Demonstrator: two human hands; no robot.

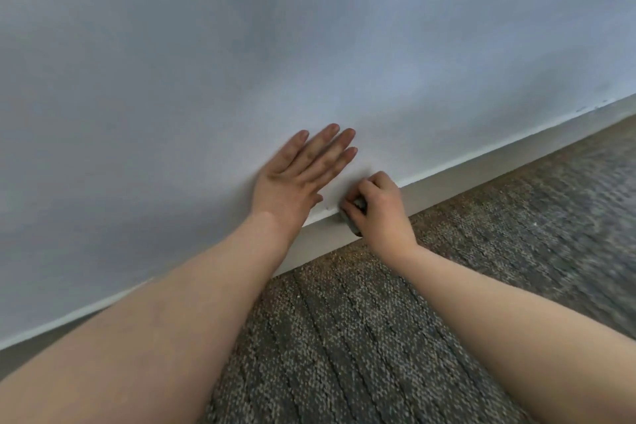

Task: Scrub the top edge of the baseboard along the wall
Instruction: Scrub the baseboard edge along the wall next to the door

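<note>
A pale baseboard (488, 167) runs diagonally from lower left to upper right where the wall meets the carpet. My right hand (380, 210) is closed on a small dark grey scrubbing pad (354, 213), which is pressed against the baseboard's top edge. Most of the pad is hidden under my fingers. My left hand (299, 172) lies flat on the wall just above the baseboard, fingers spread, holding nothing. It sits close to the left of my right hand.
The grey-white wall (309, 45) fills the upper part of the view. Brown-grey patterned carpet (378, 337) covers the floor below. A few dark specks (590, 108) mark the wall near the baseboard's top edge at far right.
</note>
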